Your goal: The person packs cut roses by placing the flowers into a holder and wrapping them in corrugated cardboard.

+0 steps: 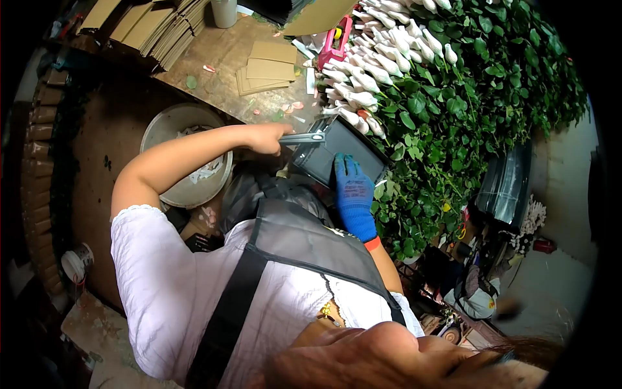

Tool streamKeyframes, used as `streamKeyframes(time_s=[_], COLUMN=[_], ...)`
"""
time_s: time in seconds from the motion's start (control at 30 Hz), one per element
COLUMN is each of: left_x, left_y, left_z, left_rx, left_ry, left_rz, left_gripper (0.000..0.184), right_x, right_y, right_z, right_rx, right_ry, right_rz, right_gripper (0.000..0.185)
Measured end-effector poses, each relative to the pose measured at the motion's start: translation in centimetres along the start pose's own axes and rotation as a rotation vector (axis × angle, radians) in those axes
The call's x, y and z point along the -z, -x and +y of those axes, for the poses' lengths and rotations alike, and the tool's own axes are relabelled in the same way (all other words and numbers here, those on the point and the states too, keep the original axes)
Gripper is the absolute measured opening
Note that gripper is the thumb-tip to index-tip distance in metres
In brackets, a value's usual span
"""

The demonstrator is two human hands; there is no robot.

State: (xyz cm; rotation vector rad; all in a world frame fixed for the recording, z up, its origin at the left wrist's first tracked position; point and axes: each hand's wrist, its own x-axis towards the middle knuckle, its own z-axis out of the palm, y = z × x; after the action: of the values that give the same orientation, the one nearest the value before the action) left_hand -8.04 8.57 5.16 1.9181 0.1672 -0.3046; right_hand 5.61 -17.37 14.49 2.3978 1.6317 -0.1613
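Observation:
My bare left hand is closed around one end of a long grey tool. The tool's far end reaches over a dark, shallow rectangular box or tray. On the lower right part of this box lies my right hand, in a blue glove, its fingers stretched out. Just beyond the box are many flower heads in white netting, with leafy green stems spreading to the right.
Cardboard pieces lie on the wooden table, near a pink holder. Cardboard stacks and a white cup stand further back. A round bin with scraps is below my left forearm. Another person is at the lower right.

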Motion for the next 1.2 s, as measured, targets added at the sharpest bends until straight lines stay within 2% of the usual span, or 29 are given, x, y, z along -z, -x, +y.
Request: streamKeyframes(time_s=[0.1,0.13,0.27,0.37,0.4,0.5,0.53,0.63,0.73,0.77,0.83,0.93,1.03,1.07,1.17,1.2], left_x=[1.8,1.0,-2.5,-2.9,-3.0,-1.7,-1.6,-0.9,-0.1,0.3,0.9,2.9,4.6,4.7,4.7,4.7], left_y=[3.0,4.3,4.4,4.6,4.5,3.8,3.4,2.1,1.0,-0.3,-1.1,-2.4,-4.6,-5.0,-6.9,-7.7], left_z=[4.5,4.7,2.7,4.2,4.5,4.4,4.2,3.5,3.5,1.5,1.1,0.0,-1.1,-1.4,-0.8,-0.4], left_rx=[0.27,0.142,-0.13,-0.28,-0.336,-0.499,-0.479,-0.649,-0.468,-0.602,-0.49,-0.804,-1.018,-0.905,-0.557,-0.579], left_ry=[-0.46,-0.779,-1.301,-1.3,-1.349,-1.425,-1.395,-1.346,-1.222,-1.077,-1.074,-1.047,-1.017,-1.03,-1.045,-1.026], left_rz=[0.091,0.24,0.362,0.32,0.387,0.411,0.323,0.398,0.091,0.213,0.095,0.088,0.255,0.386,0.538,0.561], left_gripper=[0.042,0.028,0.016,0.015,0.016,0.016,0.025,0.018,0.017,0.015,0.014,0.013,0.012,0.013,0.012,0.013], right_x=[0.5,0.6,0.0,0.3,0.4,0.4,0.6,0.6,0.8,0.9,0.8,0.3,0.3,0.3,0.5,0.5], right_y=[0.0,0.0,0.1,0.1,0.0,-0.1,-0.1,-0.1,0.0,0.0,-0.1,-0.1,0.0,0.0,-0.1,-0.3], right_z=[-0.2,-0.2,0.1,0.1,0.1,-0.2,-0.2,-0.4,-0.6,-0.7,-0.7,-0.5,-0.6,-0.8,-1.4,-1.5], right_rx=[-0.002,0.0,0.028,0.046,0.046,0.039,0.034,0.02,-0.01,-0.022,-0.027,-0.038,-0.068,-0.084,-0.122,-0.119], right_ry=[-0.021,-0.015,0.001,-0.009,-0.001,0.022,0.021,0.033,0.031,0.025,0.032,0.035,0.037,0.037,0.041,0.03], right_rz=[0.0,-0.007,0.021,0.068,0.075,0.073,0.067,0.062,0.04,0.03,0.022,0.015,-0.023,-0.041,-0.038,-0.037], right_gripper=[0.058,0.059,0.059,0.056,0.055,0.054,0.054,0.055,0.057,0.058,0.059,0.059,0.058,0.057,0.056,0.056])
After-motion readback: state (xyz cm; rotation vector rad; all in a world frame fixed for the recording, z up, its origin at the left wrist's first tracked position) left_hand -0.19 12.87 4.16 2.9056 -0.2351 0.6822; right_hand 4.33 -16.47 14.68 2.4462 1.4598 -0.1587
